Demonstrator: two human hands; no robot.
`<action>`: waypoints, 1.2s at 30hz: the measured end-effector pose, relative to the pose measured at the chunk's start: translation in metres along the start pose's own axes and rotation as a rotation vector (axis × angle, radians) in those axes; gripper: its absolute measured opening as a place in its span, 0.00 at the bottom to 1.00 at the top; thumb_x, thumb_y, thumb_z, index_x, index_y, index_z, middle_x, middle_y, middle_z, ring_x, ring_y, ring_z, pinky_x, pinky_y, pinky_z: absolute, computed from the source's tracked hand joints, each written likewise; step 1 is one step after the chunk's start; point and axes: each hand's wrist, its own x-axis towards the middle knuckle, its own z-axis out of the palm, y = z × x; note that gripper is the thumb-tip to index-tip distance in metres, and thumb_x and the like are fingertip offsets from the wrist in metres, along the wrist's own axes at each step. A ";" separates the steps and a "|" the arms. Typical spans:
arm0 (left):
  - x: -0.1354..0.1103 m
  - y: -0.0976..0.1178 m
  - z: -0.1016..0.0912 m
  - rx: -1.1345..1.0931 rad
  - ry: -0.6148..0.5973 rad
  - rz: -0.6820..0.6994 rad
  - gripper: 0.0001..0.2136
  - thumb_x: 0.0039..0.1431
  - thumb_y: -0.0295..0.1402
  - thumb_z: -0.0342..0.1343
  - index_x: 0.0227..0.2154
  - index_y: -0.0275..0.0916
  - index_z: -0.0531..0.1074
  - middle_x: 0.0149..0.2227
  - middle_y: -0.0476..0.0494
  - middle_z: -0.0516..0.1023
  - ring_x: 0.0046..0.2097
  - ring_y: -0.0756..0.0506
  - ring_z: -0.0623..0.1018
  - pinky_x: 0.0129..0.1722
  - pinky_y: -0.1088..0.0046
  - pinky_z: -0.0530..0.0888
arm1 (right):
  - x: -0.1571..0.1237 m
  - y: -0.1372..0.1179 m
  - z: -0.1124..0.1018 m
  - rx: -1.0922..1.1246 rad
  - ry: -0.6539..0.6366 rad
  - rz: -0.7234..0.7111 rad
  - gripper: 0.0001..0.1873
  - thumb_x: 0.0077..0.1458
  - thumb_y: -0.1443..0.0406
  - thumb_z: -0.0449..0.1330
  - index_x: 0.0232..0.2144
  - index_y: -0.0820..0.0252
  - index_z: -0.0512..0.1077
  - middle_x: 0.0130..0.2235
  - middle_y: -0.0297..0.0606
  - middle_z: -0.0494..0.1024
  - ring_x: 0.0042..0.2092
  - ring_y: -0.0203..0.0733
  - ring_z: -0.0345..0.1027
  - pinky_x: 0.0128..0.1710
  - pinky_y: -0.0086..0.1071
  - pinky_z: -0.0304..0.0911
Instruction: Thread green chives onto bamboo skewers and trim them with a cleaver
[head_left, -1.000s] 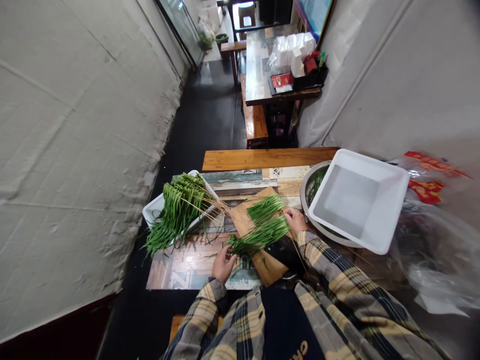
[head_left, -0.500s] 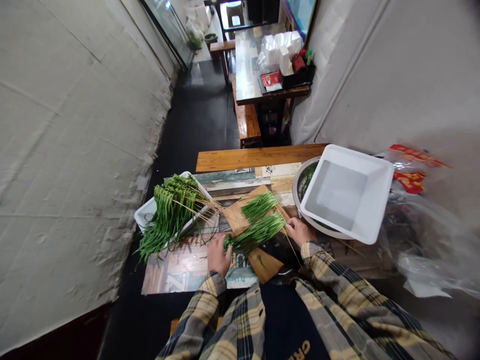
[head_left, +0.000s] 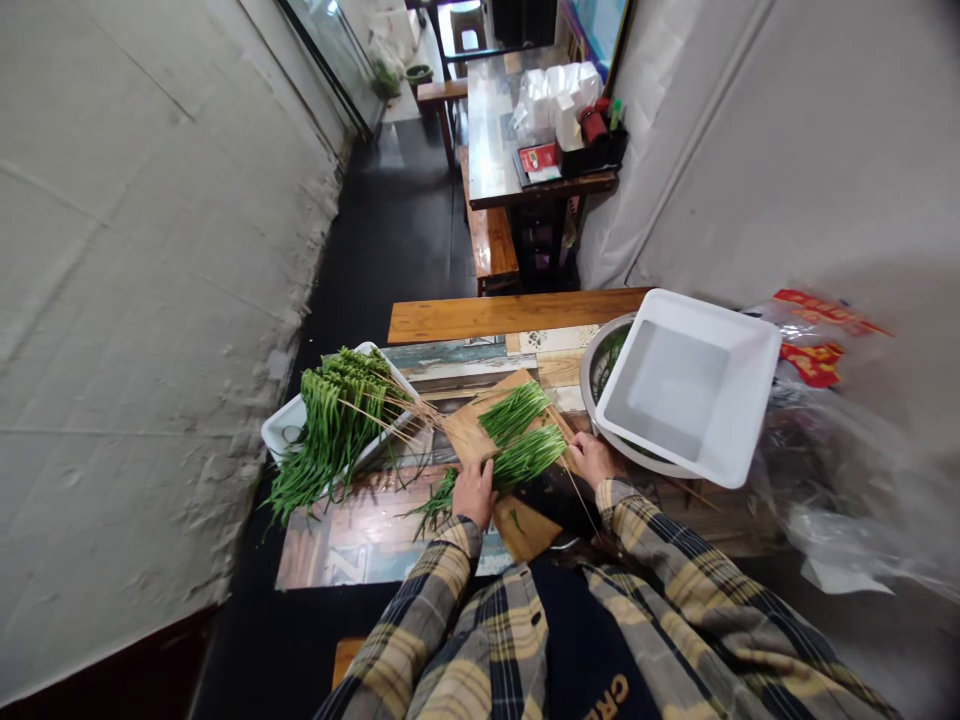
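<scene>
A bundle of green chives (head_left: pixel 525 455) lies across a wooden cutting board (head_left: pixel 471 432) on the patterned table. My left hand (head_left: pixel 474 491) is closed around the middle of this bundle, whose thin ends trail off the board to the left. My right hand (head_left: pixel 592 459) rests at the bundle's cut end and pinches a thin bamboo skewer (head_left: pixel 576 490). A second chive bundle (head_left: pixel 514 411) lies on the board just beyond. A dark cleaver blade (head_left: pixel 555 497) lies on the board near my right wrist.
A white tray (head_left: pixel 279 432) at the left holds several skewered chives (head_left: pixel 334 425). At the right, a white square tub (head_left: pixel 686 385) sits in a metal bowl (head_left: pixel 592 362). Plastic bags (head_left: pixel 847 480) lie at the far right. A wooden bench (head_left: pixel 510 312) runs behind the table.
My left hand moved from the bundle's loose left ends up to its middle on the board. My right hand shifted slightly at the cut end. The camera drifted a little.
</scene>
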 end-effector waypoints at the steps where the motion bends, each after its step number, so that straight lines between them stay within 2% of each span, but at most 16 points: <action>1: 0.000 0.002 0.003 0.001 -0.002 -0.009 0.28 0.51 0.28 0.57 0.57 0.35 0.60 0.57 0.30 0.63 0.56 0.35 0.66 0.52 0.58 0.66 | 0.000 0.001 0.001 0.002 -0.003 -0.016 0.08 0.54 0.66 0.51 0.26 0.58 0.68 0.29 0.35 0.73 0.32 0.37 0.66 0.36 0.29 0.59; 4: 0.000 0.005 0.010 -0.002 -0.006 -0.038 0.25 0.53 0.27 0.55 0.56 0.33 0.61 0.55 0.30 0.65 0.53 0.36 0.68 0.49 0.60 0.68 | 0.000 0.003 0.001 0.005 -0.022 -0.074 0.07 0.53 0.68 0.52 0.25 0.59 0.67 0.30 0.35 0.72 0.32 0.37 0.65 0.36 0.28 0.59; 8: -0.002 0.006 0.016 -0.016 0.010 -0.062 0.23 0.54 0.27 0.53 0.55 0.36 0.61 0.53 0.34 0.66 0.52 0.39 0.68 0.51 0.63 0.67 | 0.001 0.006 0.000 0.008 -0.061 -0.142 0.06 0.51 0.70 0.53 0.25 0.59 0.68 0.28 0.35 0.72 0.32 0.37 0.64 0.36 0.28 0.59; 10: -0.003 0.006 0.017 -0.023 0.023 -0.075 0.23 0.55 0.26 0.53 0.54 0.37 0.61 0.51 0.36 0.67 0.52 0.40 0.68 0.52 0.64 0.67 | 0.000 0.008 -0.002 0.016 -0.076 -0.169 0.06 0.50 0.71 0.53 0.29 0.59 0.71 0.30 0.35 0.72 0.33 0.38 0.65 0.37 0.29 0.61; 14: -0.004 0.007 0.018 -0.036 0.049 -0.095 0.22 0.54 0.26 0.54 0.54 0.38 0.62 0.50 0.37 0.67 0.50 0.41 0.69 0.50 0.64 0.67 | -0.007 0.007 -0.007 0.033 -0.081 -0.199 0.19 0.50 0.73 0.51 0.44 0.58 0.71 0.33 0.35 0.73 0.35 0.38 0.66 0.38 0.30 0.62; 17: -0.005 0.008 0.020 -0.042 0.064 -0.096 0.22 0.54 0.26 0.54 0.53 0.36 0.62 0.49 0.36 0.67 0.50 0.41 0.69 0.51 0.65 0.67 | -0.008 0.005 -0.008 0.043 -0.080 -0.220 0.22 0.53 0.73 0.49 0.48 0.59 0.71 0.35 0.38 0.72 0.36 0.39 0.67 0.40 0.31 0.63; 28: -0.007 0.008 0.026 -0.048 0.086 -0.116 0.23 0.54 0.27 0.55 0.53 0.34 0.62 0.49 0.34 0.67 0.50 0.40 0.69 0.50 0.64 0.67 | 0.014 0.002 -0.008 0.080 -0.140 -0.306 0.25 0.53 0.74 0.49 0.51 0.59 0.71 0.30 0.36 0.70 0.33 0.38 0.66 0.39 0.31 0.64; 36: -0.006 0.013 0.023 -0.046 0.085 -0.141 0.22 0.54 0.27 0.54 0.53 0.37 0.61 0.50 0.36 0.66 0.50 0.41 0.69 0.51 0.65 0.67 | 0.014 0.002 -0.013 0.079 -0.144 -0.301 0.24 0.55 0.71 0.49 0.53 0.58 0.69 0.35 0.38 0.73 0.37 0.40 0.67 0.41 0.33 0.65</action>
